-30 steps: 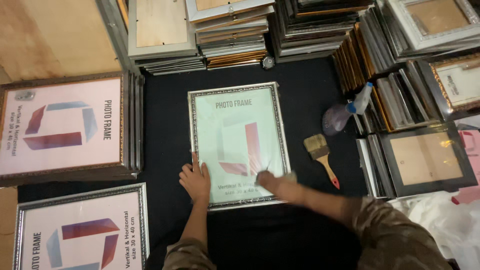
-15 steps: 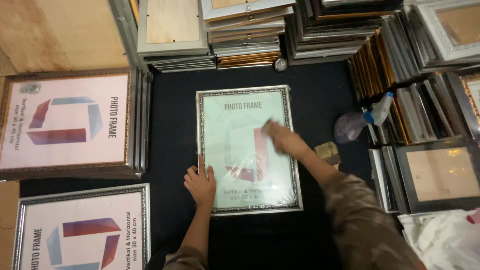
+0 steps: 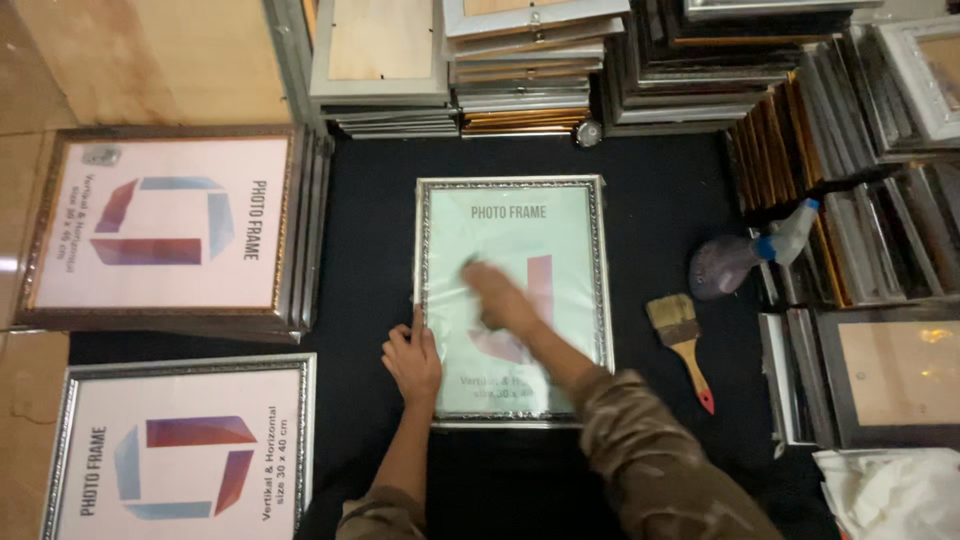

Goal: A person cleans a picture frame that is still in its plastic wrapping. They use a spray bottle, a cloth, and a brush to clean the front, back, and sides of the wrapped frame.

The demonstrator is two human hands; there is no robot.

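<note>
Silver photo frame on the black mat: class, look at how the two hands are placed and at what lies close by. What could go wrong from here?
1. The right hand is blurred on the glass of the silver photo frame; only the left hand steadies an edge, so the frame might slide.
2. The paintbrush and spray bottle lie beside the right arm; a sweep might knock them.

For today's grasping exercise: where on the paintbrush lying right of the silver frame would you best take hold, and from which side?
Grip the paintbrush by its wooden handle, coming from above. It lies flat on the black cloth, bristles pointing away, red-tipped handle end nearest the person and free of neighbours.
</note>
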